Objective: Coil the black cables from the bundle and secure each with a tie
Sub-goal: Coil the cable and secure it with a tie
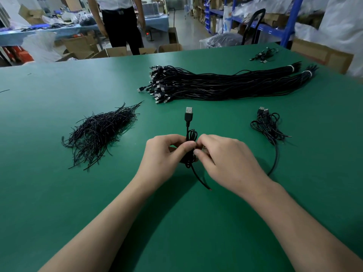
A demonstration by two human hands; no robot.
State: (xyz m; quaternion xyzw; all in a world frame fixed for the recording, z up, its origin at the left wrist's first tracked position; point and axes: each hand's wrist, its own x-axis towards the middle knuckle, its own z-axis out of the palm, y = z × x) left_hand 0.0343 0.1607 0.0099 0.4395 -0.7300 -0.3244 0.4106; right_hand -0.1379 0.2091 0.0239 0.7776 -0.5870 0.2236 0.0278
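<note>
A coiled black USB cable (pixel 189 119) stands between my hands over the green table (pixel 59 193), its plug pointing away from me and its loose tail trailing toward me. My left hand (pixel 165 152) grips the coil from the left. My right hand (pixel 225 160) pinches at the coil's middle from the right; whatever it holds there is hidden by the fingers. The big bundle of straight black cables (pixel 216 85) lies beyond. A heap of thin black ties (pixel 98 132) lies to the left.
Coiled cables (pixel 268 124) lie to the right, one tail curving toward my right wrist. A few more cables (pixel 264 54) sit at the far right corner. A person (pixel 119 22) stands past the table's far edge among cardboard boxes; blue shelving is behind right.
</note>
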